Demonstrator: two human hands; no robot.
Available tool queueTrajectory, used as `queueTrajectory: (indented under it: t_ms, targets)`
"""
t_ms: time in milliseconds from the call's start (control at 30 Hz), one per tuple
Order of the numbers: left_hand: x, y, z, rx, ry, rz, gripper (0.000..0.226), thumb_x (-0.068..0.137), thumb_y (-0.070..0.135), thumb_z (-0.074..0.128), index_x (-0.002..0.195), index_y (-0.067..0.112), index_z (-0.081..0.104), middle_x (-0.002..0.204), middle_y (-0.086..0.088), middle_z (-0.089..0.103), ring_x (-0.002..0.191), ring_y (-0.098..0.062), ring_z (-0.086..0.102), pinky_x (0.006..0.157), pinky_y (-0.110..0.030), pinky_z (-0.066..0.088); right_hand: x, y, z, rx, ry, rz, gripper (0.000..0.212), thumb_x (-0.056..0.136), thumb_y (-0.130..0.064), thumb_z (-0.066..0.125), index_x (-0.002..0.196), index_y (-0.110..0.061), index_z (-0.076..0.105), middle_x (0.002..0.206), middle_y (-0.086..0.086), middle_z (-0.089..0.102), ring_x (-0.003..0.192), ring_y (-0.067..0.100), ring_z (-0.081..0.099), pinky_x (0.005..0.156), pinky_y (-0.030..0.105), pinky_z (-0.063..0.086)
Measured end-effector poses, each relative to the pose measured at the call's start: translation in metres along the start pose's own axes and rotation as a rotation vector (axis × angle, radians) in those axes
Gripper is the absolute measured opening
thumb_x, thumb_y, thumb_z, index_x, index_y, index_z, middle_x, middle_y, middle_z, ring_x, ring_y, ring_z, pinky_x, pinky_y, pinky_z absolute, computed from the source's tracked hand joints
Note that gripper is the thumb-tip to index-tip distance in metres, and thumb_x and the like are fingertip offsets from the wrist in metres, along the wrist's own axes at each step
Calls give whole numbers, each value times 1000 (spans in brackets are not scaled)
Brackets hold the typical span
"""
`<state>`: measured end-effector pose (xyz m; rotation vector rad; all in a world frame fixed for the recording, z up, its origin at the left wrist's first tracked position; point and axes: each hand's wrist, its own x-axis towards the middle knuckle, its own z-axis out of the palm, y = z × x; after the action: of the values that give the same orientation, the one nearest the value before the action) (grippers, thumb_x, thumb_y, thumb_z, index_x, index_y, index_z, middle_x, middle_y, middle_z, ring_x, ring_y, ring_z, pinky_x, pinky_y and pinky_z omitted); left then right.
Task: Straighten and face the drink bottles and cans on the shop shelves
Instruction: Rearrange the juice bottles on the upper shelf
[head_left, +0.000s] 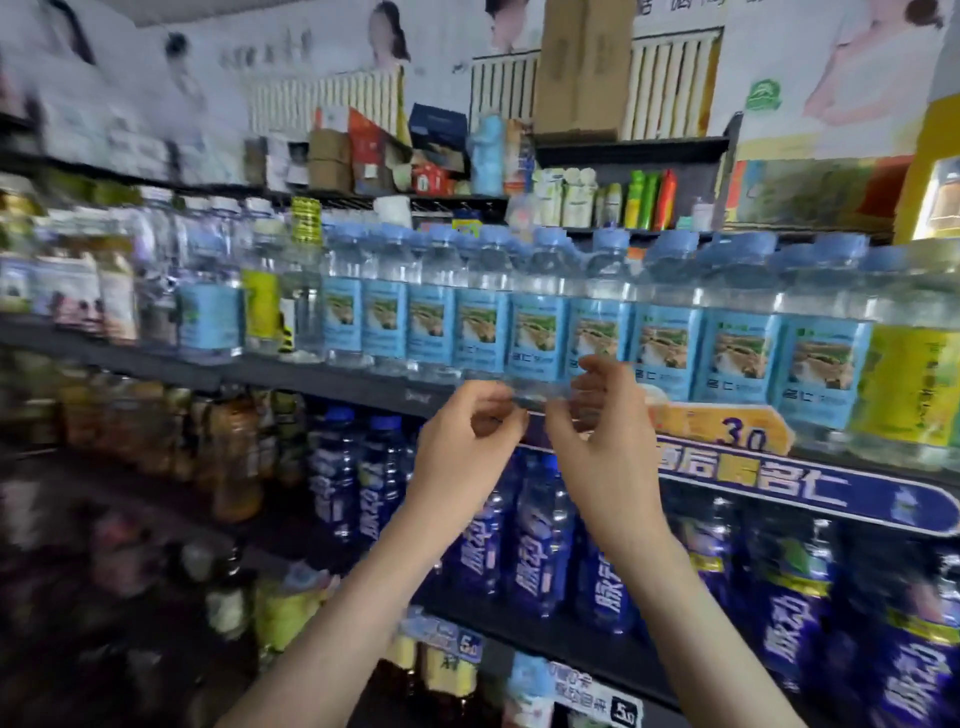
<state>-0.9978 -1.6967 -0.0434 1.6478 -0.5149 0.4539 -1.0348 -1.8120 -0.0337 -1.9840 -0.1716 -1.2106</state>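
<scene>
Raised side by side, fingers curled: left hand (462, 447), right hand (602, 431). Clear plastic water bottle with pale blue cap and blue label (537, 332) stands just above, between them, base at fingertips. Blur: cannot tell if either hand grips it. Matching bottles (670, 343) either side; dark blue bottles (540, 540) below wrists

I read 名仁 on the light-blue labels of the water bottles (727, 358), 3.0 on the orange tag (743, 434) at that shelf's front edge, 后喝名仁 on the purple strip (769, 480), 脉动 on the dark blue bottles (535, 561), and 5.0 on the white price tag (621, 714) at the lower shelf's edge.
</scene>
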Motion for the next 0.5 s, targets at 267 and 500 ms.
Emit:
queueTrajectory:
  t_ms: [267,500]
  targets:
    - [18,-65,-222,186,201,-62,16,90,18,63,105,19,60,95,10,65,81,9,61,78,-19,51,-14,-87,192,171,-146,-15,36,89,-14,62,122,-10,48,108,1,51,97,18,55,84,28,45]
    - [63,-119,-380,327,219,-82,18,88,20,64,106,20,59,95,13,65,93,-2,60,82,-18,47,-17,-154,342,212,-188,15,33,89,-14,62,119,-12,48,108,3,53,98,17,54,84,31,47]
